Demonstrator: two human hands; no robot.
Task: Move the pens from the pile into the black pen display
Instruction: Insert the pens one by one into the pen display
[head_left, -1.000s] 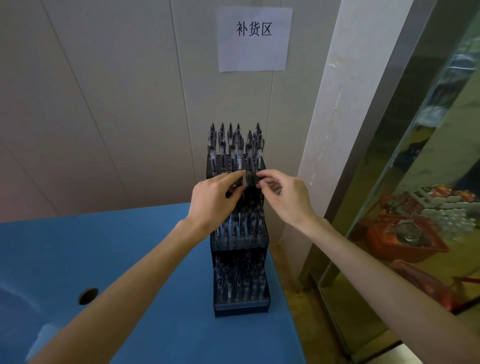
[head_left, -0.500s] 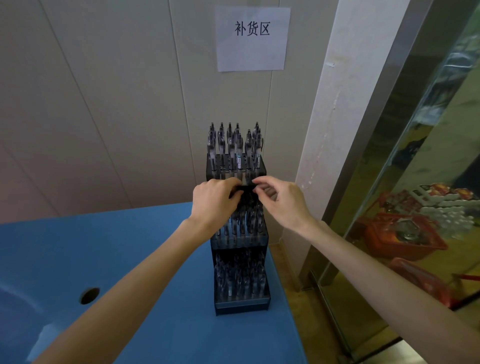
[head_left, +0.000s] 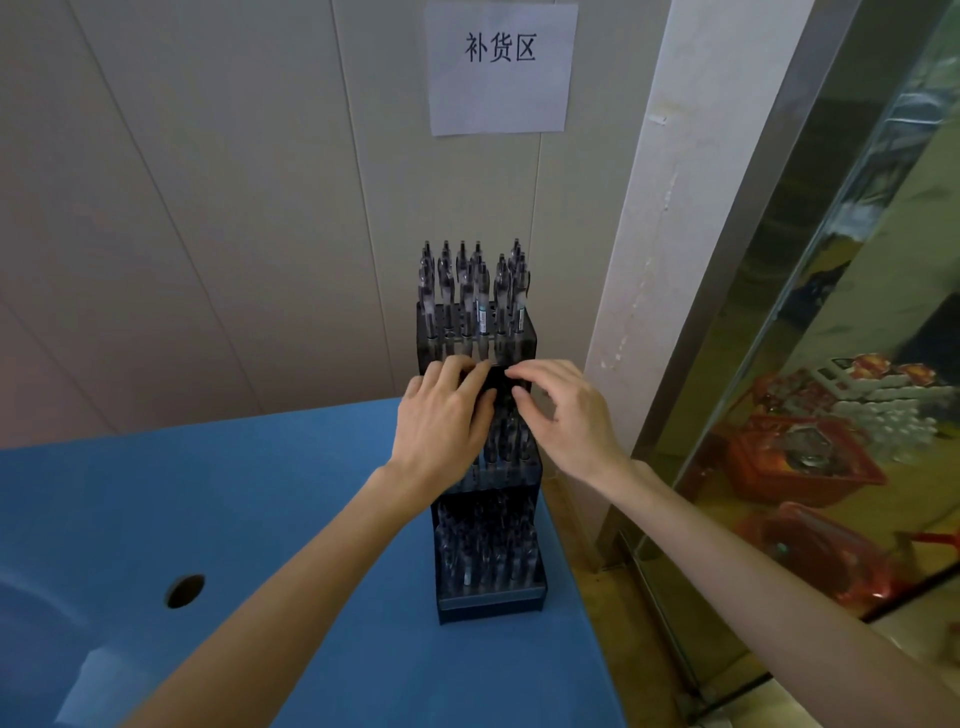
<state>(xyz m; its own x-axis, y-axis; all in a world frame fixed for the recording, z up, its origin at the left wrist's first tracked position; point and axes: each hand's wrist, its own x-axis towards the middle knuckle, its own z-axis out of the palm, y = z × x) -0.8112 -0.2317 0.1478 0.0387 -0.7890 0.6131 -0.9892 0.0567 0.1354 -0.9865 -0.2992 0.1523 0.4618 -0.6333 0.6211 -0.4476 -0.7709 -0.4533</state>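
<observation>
Both hands meet at the middle tier of the black pen display (head_left: 480, 467), which stands on the blue counter (head_left: 234, 493) a little right of the frame's center, close to the paneled wall. The left hand (head_left: 441, 415) has its fingers curled over a small dark object (head_left: 503, 382) at the tier's upper edge, and the right hand (head_left: 566, 410) pinches the same spot from the other side with thumb and forefinger; it may be a pen end or a small part of the rack, too dark to tell. The pens (head_left: 475, 291) visible are those already standing upright in the top tier, with more in the 2 tiers below; no loose pile shows anywhere in the frame. Such pens are likely light, stiff and smooth-barreled, so a narrow pinch near the upper barrel or the clip should hold one well, while a slick barrel could slide if held loosely. The display is tall and narrow, and it probably tips easily under a sideways push, so downward pressure along the slot seems safer. The crowded neighboring pens leave little room for fingertips. Around it: a round hole (head_left: 184, 591) in the counter at the lower left, a paper sign (head_left: 501, 67) at the top center, and a reflective glass panel (head_left: 831, 364) along the right side with red baskets mirrored in it. The counter's right edge lies just beside the display base.
</observation>
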